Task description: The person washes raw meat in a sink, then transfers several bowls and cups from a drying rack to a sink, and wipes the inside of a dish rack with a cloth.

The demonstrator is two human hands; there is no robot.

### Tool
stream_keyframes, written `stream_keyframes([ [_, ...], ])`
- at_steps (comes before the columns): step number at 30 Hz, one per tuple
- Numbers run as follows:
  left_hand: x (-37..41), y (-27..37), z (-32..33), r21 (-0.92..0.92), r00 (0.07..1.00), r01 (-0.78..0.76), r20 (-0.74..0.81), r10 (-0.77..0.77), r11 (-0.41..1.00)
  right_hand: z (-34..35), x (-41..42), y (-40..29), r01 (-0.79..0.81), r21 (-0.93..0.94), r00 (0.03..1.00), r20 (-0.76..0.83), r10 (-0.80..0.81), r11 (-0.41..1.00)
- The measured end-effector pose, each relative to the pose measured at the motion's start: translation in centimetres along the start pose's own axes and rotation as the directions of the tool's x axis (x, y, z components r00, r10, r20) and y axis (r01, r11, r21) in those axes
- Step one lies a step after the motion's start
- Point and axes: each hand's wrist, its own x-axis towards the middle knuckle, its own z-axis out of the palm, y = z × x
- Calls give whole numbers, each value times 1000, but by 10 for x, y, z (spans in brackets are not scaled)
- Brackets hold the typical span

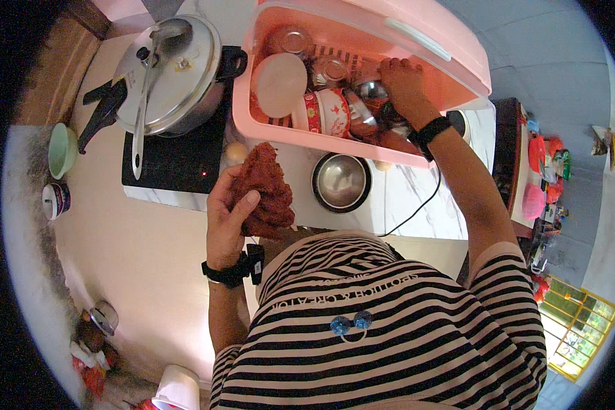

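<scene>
My left hand (230, 218) grips a crumpled reddish-brown cloth (264, 197), held above the near edge of the marble-patterned counter. Inside a pink plastic storage bin (333, 141), my right hand (404, 87) reaches down with its fingers bent. Whether those fingers hold anything is hidden. Close to them sits a shiny metal bowl (373, 89). The bin also contains a pale round dish (282, 85), bowls with a red floral pattern (333, 110) and several glass-like vessels. In front of the bin, a steel bowl with a black rim (341, 182) stands on the counter.
At left, a pressure cooker (169, 77) sits on a black induction cooktop (179, 164), with a long-handled ladle (142, 113) across its lid. A black cable (415, 212) crosses the counter's right side. The bin's lid (456, 36) stands raised behind. A green bowl (62, 151) is far left.
</scene>
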Motion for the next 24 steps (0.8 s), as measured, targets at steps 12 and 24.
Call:
stream_keyframes([
  [12,27,-2,23,61,990,-36,141,27,997,-66,-11,-59,-26,257,959,-267,97,966],
  [24,17,10,21,5,990,-105,95,104,995,-84,-46,-99,275,500,904,-425,-44,821],
])
